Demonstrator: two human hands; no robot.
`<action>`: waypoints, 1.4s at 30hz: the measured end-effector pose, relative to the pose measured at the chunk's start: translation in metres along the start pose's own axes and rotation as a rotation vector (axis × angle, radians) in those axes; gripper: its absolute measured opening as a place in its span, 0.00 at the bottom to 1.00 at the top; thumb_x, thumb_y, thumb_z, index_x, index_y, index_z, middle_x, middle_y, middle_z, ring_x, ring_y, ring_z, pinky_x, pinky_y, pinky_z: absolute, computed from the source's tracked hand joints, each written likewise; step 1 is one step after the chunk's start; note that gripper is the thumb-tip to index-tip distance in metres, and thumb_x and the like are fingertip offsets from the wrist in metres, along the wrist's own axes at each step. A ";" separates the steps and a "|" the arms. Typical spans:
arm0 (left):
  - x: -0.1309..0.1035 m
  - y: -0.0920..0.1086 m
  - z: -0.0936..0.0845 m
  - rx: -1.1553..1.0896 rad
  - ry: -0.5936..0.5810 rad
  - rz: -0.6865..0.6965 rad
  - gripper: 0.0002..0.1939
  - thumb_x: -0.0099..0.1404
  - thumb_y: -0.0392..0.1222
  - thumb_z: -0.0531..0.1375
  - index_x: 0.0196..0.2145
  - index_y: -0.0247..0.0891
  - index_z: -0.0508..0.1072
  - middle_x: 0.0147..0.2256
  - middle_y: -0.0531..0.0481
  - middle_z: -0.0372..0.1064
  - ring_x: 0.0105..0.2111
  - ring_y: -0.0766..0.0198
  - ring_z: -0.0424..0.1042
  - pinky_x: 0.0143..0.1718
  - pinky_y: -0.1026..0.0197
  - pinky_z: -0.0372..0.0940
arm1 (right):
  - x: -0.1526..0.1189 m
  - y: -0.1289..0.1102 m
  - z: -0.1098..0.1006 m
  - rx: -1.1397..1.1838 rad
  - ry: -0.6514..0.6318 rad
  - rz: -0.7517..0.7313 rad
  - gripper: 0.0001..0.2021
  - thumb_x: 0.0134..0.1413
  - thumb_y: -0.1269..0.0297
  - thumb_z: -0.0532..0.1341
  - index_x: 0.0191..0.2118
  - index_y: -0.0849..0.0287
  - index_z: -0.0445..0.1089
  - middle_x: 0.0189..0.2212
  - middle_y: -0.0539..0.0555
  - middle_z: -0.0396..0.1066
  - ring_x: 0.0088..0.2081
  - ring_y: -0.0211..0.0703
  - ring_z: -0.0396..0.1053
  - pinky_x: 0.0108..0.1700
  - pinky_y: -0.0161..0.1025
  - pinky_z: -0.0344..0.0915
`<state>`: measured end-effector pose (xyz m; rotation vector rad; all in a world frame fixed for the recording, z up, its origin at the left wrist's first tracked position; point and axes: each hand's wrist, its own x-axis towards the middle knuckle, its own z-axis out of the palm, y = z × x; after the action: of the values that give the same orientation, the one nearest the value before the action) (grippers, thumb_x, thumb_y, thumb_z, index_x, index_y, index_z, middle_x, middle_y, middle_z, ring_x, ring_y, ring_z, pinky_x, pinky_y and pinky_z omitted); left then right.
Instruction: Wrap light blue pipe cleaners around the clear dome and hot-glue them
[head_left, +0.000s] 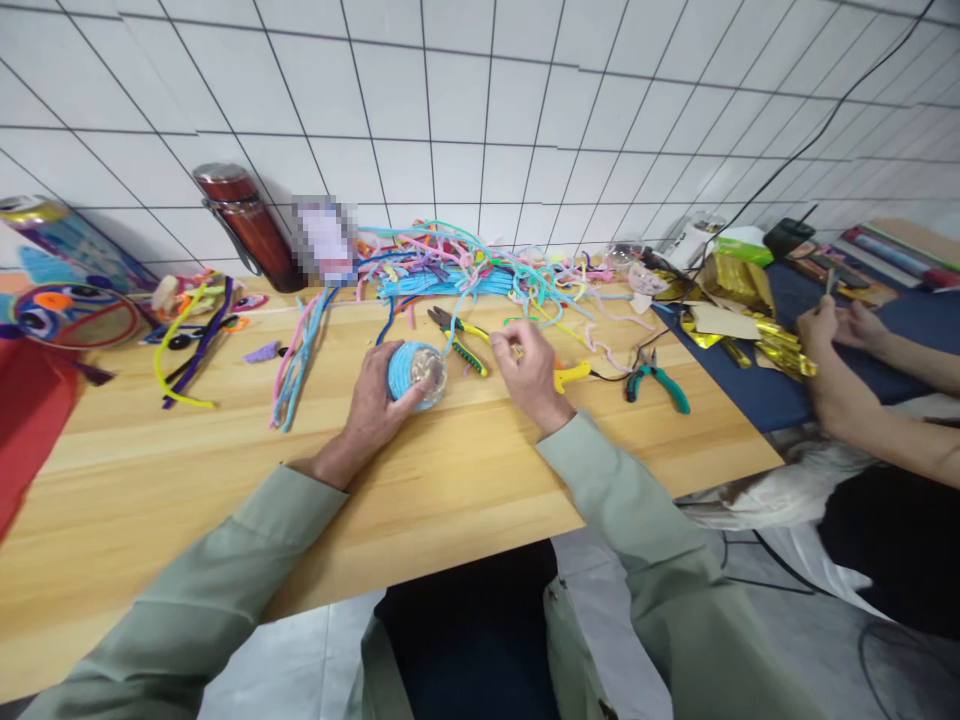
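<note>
My left hand is wrapped round a clear ball partly coiled in light blue pipe cleaner, with the thumb lying across its front. From the ball's top a loose blue strand rises toward the heap behind. To the right, my right hand is closed, with fingertips pinched together, apart from the ball; I cannot make out what they hold. Yellow-and-black pliers lie with jaws apart between the two hands. Beside my right wrist is a yellow-handled tool with a black cord, probably a glue gun.
A tangled heap of pipe cleaners lies along the tiled wall. Teal pliers rest at right. Pink and blue pipe cleaners, a brown flask and a can stand left. Another person's hands work at right by gold foil.
</note>
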<state>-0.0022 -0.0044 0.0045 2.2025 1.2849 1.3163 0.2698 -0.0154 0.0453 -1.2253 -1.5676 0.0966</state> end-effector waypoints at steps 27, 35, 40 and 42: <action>-0.008 0.002 -0.003 -0.004 -0.020 0.024 0.33 0.72 0.58 0.65 0.66 0.38 0.66 0.62 0.36 0.72 0.63 0.43 0.74 0.67 0.39 0.70 | 0.002 -0.002 -0.021 1.150 -0.337 0.586 0.24 0.55 0.47 0.76 0.28 0.52 0.62 0.21 0.42 0.61 0.25 0.37 0.68 0.38 0.40 0.78; -0.004 -0.001 -0.003 -0.018 -0.043 0.026 0.35 0.71 0.59 0.66 0.67 0.39 0.65 0.62 0.36 0.71 0.63 0.43 0.73 0.68 0.37 0.69 | 0.001 0.017 -0.010 0.897 -0.284 0.597 0.29 0.47 0.34 0.78 0.34 0.53 0.71 0.27 0.46 0.75 0.26 0.37 0.73 0.34 0.38 0.78; -0.005 -0.008 -0.004 -0.078 -0.097 0.080 0.42 0.70 0.67 0.66 0.69 0.38 0.63 0.65 0.33 0.68 0.66 0.40 0.70 0.70 0.34 0.66 | -0.004 0.019 -0.003 0.759 -0.274 0.538 0.30 0.50 0.30 0.75 0.37 0.55 0.77 0.27 0.48 0.78 0.28 0.39 0.75 0.35 0.38 0.76; -0.006 -0.008 -0.003 -0.106 -0.110 0.109 0.44 0.70 0.70 0.64 0.70 0.37 0.63 0.65 0.32 0.68 0.67 0.39 0.69 0.71 0.34 0.65 | -0.009 0.014 0.000 0.701 -0.319 0.510 0.31 0.50 0.28 0.73 0.38 0.55 0.78 0.30 0.51 0.81 0.30 0.41 0.77 0.35 0.39 0.76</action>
<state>-0.0102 -0.0049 -0.0020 2.2641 1.0447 1.2512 0.2778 -0.0150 0.0306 -1.0293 -1.2642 1.1194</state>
